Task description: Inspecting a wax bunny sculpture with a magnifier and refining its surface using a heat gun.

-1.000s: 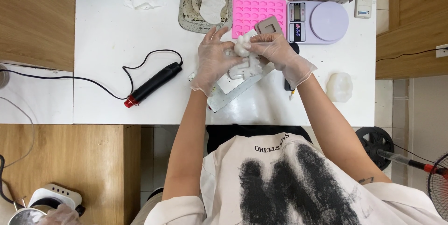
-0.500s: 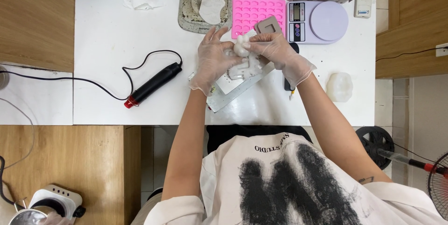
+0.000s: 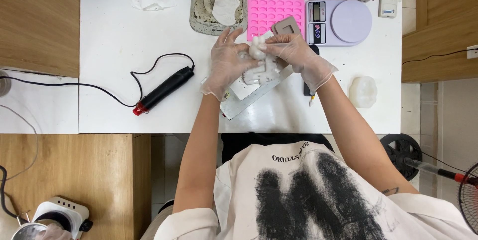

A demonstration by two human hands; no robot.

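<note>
Two gloved hands meet over our worktop (image 3: 124,36): the left hand (image 3: 226,63) and right hand (image 3: 294,53) both pinch a small white lump (image 3: 257,48) between them. Fingers hide its underside, so we cannot make out its shape.

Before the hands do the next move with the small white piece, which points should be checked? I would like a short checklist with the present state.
1. Both gloved hands on the small white piece: left hand and right hand touch it: ok.
2. Gloves whole, no tear: cannot tell.
3. Metal ruler lies under the work: ok.
4. Black heat tool apart from the hands: ok.
5. Heat tool switched off: cannot tell.
6. Pink mould free of the fingers: ok.
</note>
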